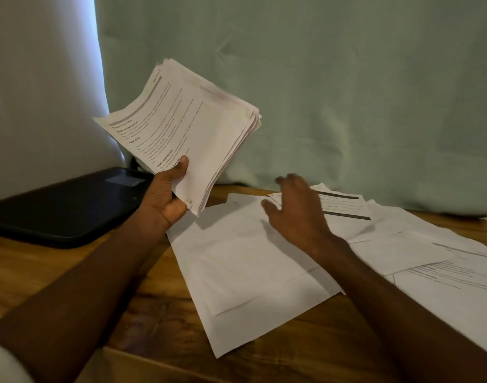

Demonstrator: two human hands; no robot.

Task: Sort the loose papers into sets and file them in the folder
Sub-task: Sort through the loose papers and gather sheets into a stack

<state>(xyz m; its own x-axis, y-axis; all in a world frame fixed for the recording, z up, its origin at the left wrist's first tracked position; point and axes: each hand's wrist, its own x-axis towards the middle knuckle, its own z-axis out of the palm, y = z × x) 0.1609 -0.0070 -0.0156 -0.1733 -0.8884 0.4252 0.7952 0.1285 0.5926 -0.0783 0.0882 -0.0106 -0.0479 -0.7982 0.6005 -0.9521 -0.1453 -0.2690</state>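
Note:
My left hand (167, 194) grips a thick stack of printed papers (190, 128) by its lower corner, lifted above the wooden table and tilted. My right hand (295, 208) hovers palm down, fingers spread, over loose white sheets (248, 266) lying across the table; whether it touches them I cannot tell. One printed sheet with dark bars (344, 205) lies just beyond that hand. More printed sheets (444, 272) spread out to the right. A black closed folder (65, 205) lies flat at the left.
The wooden table (79, 272) has bare surface at the front left. A pale green curtain (347, 92) hangs right behind the table. A lighter board edge (143, 363) shows at the bottom.

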